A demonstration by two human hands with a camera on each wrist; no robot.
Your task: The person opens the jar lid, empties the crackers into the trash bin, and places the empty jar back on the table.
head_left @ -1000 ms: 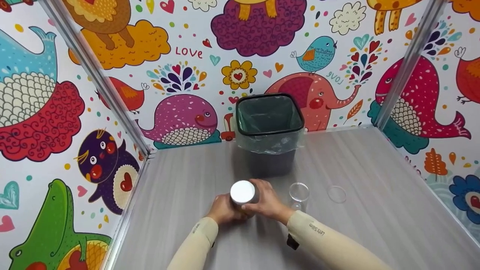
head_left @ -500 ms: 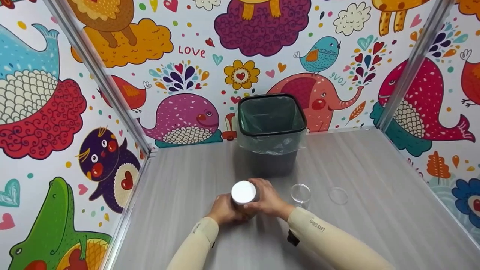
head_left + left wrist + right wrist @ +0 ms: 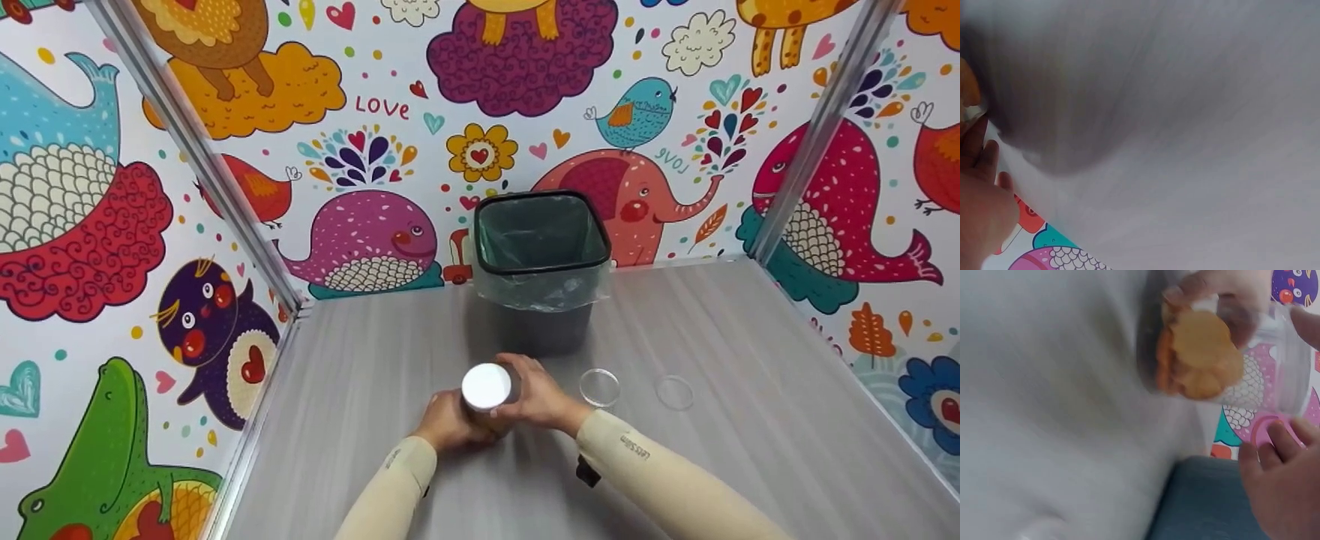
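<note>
Between both hands in the head view is a clear jar with a white top point(image 3: 487, 386). Orange-yellow slices point(image 3: 1202, 354) lie inside it toward its base, as the right wrist view shows. My left hand point(image 3: 450, 420) grips the jar low down, and part of its hold is hidden in the head view. The right hand point(image 3: 541, 399) holds it near the top, with thumb and fingers on opposite sides. At the left wrist view's edge, fingers point(image 3: 982, 163) sit beside the jar's orange contents point(image 3: 968, 84). What the slices are is too blurred to tell.
A dark bin point(image 3: 536, 322) with a clear liner stands just beyond the hands. Right of the right hand is a clear round rim point(image 3: 600, 388), its lower part covered by the forearm. A thin clear ring point(image 3: 675, 392) lies farther right. Printed walls point(image 3: 480, 82) enclose the grey table point(image 3: 375, 352).
Both hands keep nearly the same hold on the jar. The right wrist has risen slightly in the head view and covers more of the clear round thing beside it.
</note>
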